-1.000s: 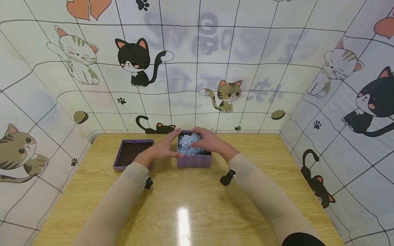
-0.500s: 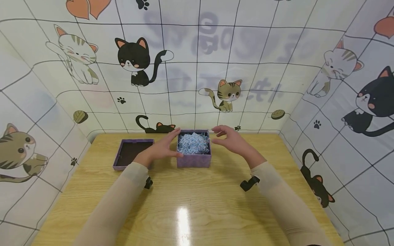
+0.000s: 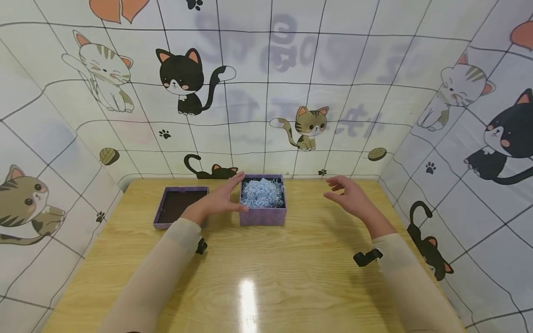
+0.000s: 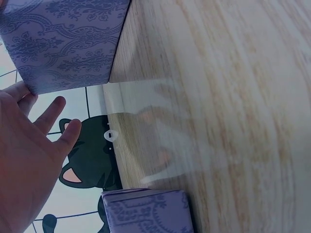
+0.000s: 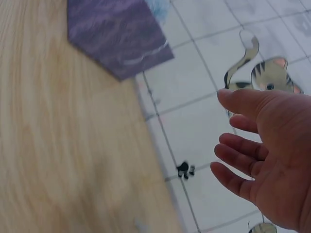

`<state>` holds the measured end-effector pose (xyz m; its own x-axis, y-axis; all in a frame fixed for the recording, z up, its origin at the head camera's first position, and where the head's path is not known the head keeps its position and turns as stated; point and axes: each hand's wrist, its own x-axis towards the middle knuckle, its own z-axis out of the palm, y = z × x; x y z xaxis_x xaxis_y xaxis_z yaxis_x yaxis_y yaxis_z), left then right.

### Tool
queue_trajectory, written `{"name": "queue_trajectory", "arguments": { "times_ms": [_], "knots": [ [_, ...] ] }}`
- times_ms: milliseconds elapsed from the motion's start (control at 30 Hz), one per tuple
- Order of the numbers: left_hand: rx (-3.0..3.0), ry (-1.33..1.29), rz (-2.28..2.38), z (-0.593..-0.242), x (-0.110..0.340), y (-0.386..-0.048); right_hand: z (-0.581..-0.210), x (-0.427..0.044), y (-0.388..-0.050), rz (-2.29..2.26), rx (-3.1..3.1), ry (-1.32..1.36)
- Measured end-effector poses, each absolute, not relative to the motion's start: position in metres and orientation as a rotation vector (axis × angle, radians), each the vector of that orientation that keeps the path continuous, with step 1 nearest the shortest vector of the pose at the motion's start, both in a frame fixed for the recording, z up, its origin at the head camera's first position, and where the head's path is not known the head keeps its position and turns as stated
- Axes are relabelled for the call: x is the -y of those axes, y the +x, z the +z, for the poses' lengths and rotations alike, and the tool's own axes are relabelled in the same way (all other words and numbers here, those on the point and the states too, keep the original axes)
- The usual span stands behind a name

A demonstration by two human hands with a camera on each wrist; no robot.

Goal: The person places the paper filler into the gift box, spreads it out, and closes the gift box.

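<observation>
A purple patterned box [image 3: 263,217] stands near the back of the table, filled with pale blue shredded paper [image 3: 262,193]. My left hand [image 3: 218,199] rests against the box's left side, its fingers fairly straight and spread, with the thumb near the front left corner. In the left wrist view, fingers of that hand touch the box's lower edge. My right hand [image 3: 347,196] hovers over the table to the right of the box, apart from it. The right wrist view shows its fingers [image 5: 238,150] loosely bent with nothing held.
A shallow purple lid [image 3: 180,208] with a dark inside lies left of the box, partly behind my left hand. The wooden table [image 3: 266,263] meets a wall covering [image 3: 254,101] with cartoon cats at the back and sides.
My right hand has come out of the box, away from the shredded paper, and moved right over the table. The left hand and the box have hardly moved.
</observation>
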<state>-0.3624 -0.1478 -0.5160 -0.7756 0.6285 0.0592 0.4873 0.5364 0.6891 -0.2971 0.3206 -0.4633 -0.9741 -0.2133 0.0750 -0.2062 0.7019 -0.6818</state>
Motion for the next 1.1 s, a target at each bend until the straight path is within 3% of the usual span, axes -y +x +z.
{"name": "queue_trajectory", "arguments": {
  "times_ms": [533,1100],
  "knots": [
    [-2.57,0.968,1.065,-0.513,0.142,-0.366,-0.523,-0.384,-0.288,-0.906,-2.906,-0.206],
    [-2.594,0.956,1.041,-0.518,0.146,-0.365,-0.56,-0.384,-0.288,-0.97,-3.038,-0.22]
  ]
}}
